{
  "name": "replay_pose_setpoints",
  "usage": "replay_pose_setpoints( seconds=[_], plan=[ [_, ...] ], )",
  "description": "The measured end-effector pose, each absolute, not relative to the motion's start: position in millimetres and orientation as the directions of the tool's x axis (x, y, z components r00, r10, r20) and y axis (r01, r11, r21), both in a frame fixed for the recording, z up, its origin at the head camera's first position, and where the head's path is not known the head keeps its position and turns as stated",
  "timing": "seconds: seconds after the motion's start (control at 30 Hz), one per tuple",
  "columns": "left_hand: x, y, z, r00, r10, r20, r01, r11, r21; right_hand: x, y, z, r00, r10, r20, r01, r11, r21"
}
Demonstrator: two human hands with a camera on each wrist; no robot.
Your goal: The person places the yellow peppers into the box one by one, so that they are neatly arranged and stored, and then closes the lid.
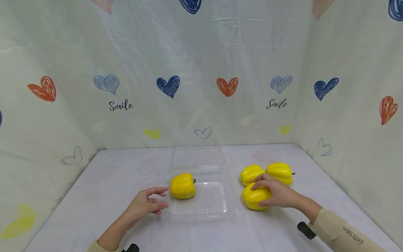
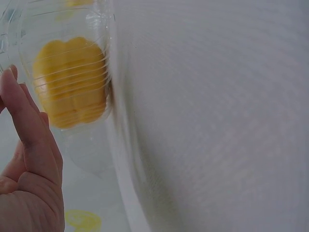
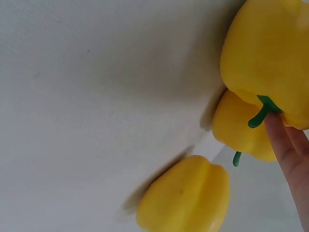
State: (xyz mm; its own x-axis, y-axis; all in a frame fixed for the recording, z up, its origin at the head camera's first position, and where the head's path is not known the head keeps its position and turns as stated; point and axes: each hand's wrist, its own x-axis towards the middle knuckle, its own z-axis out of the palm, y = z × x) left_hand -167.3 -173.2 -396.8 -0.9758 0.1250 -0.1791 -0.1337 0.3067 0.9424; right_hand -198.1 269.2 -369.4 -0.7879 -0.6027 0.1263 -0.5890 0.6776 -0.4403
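A yellow bell pepper (image 1: 182, 186) with a green stem lies on its side in the left part of a clear plastic clamshell container (image 1: 210, 197). Just left of this container is my left hand (image 1: 145, 205), its fingers loosely extended and holding nothing; whether they touch the wall is unclear. In the left wrist view the pepper (image 2: 72, 84) shows through the ribbed wall. To the right, my right hand (image 1: 279, 194) grips another yellow bell pepper (image 1: 253, 198) between thumb and fingers. Its green stem shows in the right wrist view beside a fingertip (image 3: 274, 128).
Two more yellow bell peppers, one (image 1: 250, 174) at left and one (image 1: 280, 172) at right, lie just behind the gripped one. The container's lid (image 1: 198, 157) is folded back on the white table (image 1: 126, 175). A heart-printed curtain (image 1: 201, 115) surrounds the table.
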Motion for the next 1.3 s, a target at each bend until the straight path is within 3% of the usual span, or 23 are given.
replay_pose_setpoints(
  seconds=[0.3, 0.93, 1.3],
  plan=[
    [-167.3, -172.0, -396.3, -0.976, 0.108, -0.189, -0.147, 0.317, 0.937, -198.6, 267.2, -366.3, -0.809, -0.577, 0.114, -0.561, 0.697, -0.447],
    [-168.1, -170.8, -396.8, -0.975, 0.091, -0.201, -0.163, 0.315, 0.935, -196.7, 257.3, -343.3, -0.752, -0.603, 0.265, -0.657, 0.658, -0.368],
    [-167.2, -171.8, -397.0, -0.976, 0.124, -0.176, -0.137, 0.274, 0.952, -201.7, 245.2, -335.3, -0.767, -0.585, 0.264, -0.640, 0.661, -0.393]
  ],
)
